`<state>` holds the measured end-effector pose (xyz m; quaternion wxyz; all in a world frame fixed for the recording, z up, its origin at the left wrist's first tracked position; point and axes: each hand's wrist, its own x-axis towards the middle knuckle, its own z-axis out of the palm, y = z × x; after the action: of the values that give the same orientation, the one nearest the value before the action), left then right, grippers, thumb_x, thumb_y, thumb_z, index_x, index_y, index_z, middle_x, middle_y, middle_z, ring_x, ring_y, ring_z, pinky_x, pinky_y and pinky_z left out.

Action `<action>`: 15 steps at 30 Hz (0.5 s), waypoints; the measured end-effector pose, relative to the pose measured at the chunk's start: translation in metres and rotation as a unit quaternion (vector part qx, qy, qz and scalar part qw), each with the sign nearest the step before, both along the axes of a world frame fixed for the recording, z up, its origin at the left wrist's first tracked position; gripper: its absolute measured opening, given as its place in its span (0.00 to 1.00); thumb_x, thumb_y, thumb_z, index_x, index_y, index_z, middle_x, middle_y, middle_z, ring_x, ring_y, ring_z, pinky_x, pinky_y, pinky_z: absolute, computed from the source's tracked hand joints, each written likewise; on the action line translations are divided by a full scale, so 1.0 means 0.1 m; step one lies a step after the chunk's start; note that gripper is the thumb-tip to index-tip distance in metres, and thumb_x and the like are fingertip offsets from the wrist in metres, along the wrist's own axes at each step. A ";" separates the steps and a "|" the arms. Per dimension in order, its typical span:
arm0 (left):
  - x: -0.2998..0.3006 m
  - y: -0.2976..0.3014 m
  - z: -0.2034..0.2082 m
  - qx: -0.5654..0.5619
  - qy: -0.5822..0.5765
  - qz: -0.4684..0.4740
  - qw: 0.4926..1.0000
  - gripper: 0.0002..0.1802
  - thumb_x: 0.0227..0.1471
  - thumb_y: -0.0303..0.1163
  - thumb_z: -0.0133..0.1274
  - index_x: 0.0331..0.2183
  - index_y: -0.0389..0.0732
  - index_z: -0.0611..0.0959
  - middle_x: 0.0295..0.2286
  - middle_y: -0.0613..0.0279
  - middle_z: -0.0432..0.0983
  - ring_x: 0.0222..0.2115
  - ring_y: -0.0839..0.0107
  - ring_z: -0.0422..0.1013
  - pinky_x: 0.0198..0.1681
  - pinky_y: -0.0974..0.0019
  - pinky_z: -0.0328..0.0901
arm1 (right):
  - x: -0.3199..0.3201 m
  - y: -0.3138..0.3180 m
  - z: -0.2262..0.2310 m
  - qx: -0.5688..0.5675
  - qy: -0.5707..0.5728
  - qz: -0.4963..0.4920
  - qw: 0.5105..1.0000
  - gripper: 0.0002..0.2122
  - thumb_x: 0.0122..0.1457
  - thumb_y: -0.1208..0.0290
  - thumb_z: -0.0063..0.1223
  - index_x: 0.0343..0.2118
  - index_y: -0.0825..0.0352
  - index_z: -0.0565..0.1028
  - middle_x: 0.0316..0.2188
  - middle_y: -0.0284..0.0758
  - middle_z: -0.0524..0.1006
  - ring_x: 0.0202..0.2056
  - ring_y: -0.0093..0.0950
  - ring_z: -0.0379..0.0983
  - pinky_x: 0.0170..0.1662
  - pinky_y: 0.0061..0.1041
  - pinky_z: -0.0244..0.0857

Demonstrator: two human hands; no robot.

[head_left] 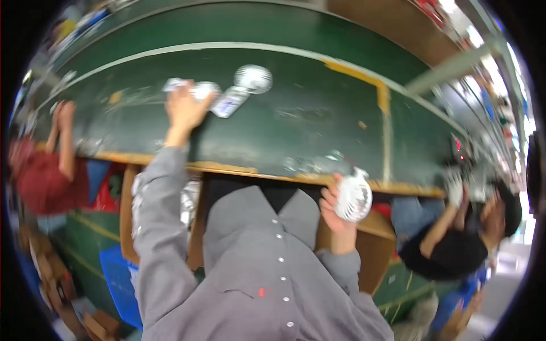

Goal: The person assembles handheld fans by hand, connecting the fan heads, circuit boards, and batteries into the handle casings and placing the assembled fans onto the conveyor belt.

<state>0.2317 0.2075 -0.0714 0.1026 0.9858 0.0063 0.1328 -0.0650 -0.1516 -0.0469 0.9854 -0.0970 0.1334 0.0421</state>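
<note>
Out over the green work surface, my left hand (185, 109) is closed over a small white handheld fan (206, 89); motion blur smears its fingers, and the hand covers the fan's middle. Just right of it lies another white handheld fan (253, 79), its round grille pointing away and its handle toward me. My right hand (335, 211) is held up at the near edge of the table, with its fingers around a third white fan (354, 198). That fan's round slotted face shows; its handle is mostly hidden.
Clear plastic wrapping (313, 163) lies by the near table edge (227, 167). Open cardboard boxes (378, 233) stand below on either side of me, with a blue bin (120, 278) at lower left. One co-worker (45, 179) is at left, another (455, 244) at right.
</note>
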 end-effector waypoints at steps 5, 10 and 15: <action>0.16 -0.66 -0.16 -0.022 0.024 -0.023 0.999 0.51 0.49 0.70 0.42 0.63 0.45 0.57 0.62 0.39 0.48 0.62 0.39 0.44 0.62 0.42 0.40 | -0.08 -0.02 -0.01 -0.032 -0.069 -0.041 0.996 0.18 0.59 0.56 0.48 0.45 0.65 0.73 0.39 0.40 0.75 0.30 0.31 0.68 0.33 0.25 0.64; 0.20 -1.35 -0.13 -0.027 0.020 -0.047 0.998 0.49 0.50 0.70 0.41 0.62 0.45 0.59 0.60 0.43 0.53 0.61 0.37 0.46 0.60 0.40 0.46 | -0.10 -0.19 0.10 -0.026 -0.087 -0.046 0.995 0.16 0.59 0.60 0.47 0.42 0.67 0.74 0.31 0.36 0.71 0.33 0.30 0.66 0.33 0.24 0.63; 0.30 -1.80 -0.14 -0.048 0.008 -0.048 0.998 0.49 0.49 0.70 0.41 0.61 0.45 0.60 0.61 0.43 0.51 0.61 0.36 0.44 0.60 0.37 0.45 | -0.17 -0.32 0.06 -0.052 -0.092 -0.051 0.993 0.15 0.59 0.58 0.48 0.38 0.66 0.74 0.26 0.33 0.69 0.28 0.26 0.62 0.30 0.22 0.59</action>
<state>0.2616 0.0280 -0.0849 0.1560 0.9799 -0.0335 0.1196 -0.0816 -0.1832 -0.0404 0.9880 -0.1447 0.0486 -0.0239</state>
